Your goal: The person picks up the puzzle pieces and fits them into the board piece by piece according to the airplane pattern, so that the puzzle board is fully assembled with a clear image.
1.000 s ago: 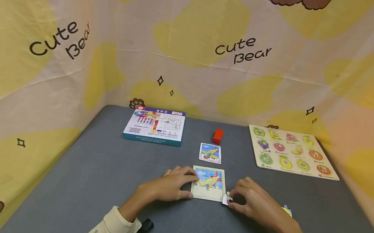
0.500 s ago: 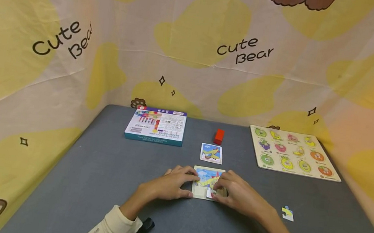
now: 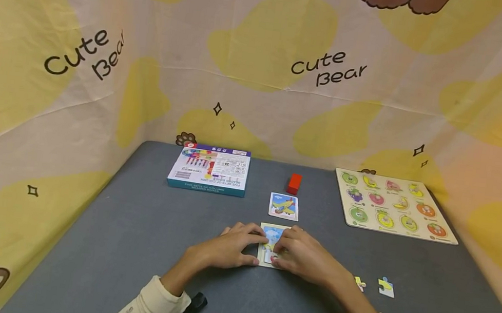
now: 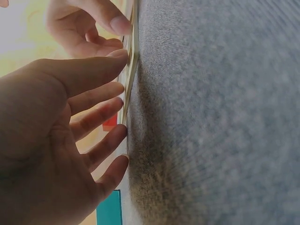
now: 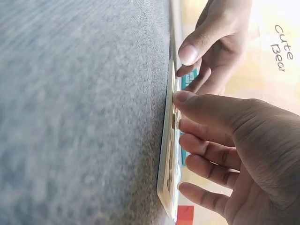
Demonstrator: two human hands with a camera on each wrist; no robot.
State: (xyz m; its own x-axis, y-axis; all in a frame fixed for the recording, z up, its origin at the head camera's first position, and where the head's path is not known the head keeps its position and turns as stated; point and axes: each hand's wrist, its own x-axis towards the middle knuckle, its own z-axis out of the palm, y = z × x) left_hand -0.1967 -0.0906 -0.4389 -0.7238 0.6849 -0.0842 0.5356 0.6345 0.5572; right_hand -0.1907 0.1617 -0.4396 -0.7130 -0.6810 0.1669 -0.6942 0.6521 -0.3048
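Observation:
A small puzzle board [image 3: 261, 256] with an airplane picture lies on the grey table; the right hand covers much of it. The left hand [image 3: 234, 245] steadies the board's left side, its thumb and fingertips touching the edge; in the left wrist view these fingers [image 4: 96, 93] look fairly straight. Over the lower part of the board, the right hand [image 3: 304, 254] pinches a puzzle piece [image 3: 268, 256] between thumb and fingers. Two loose puzzle pieces, a yellow one [image 3: 360, 283] partly behind the right forearm and a yellow-and-white one [image 3: 386, 286], lie to the right.
Beyond the board lies an airplane picture card [image 3: 284, 207], with a red block [image 3: 294, 183] behind it. A flat boxed set [image 3: 209, 172] is at the back left. A fruit picture board [image 3: 380, 207] rests at the back right, before the cloth backdrop [image 3: 256, 110].
Carrying the puzzle piece, the right hand has moved left from beside the board onto its lower part. The loose pieces are more exposed. The left hand stays at the board's edge.

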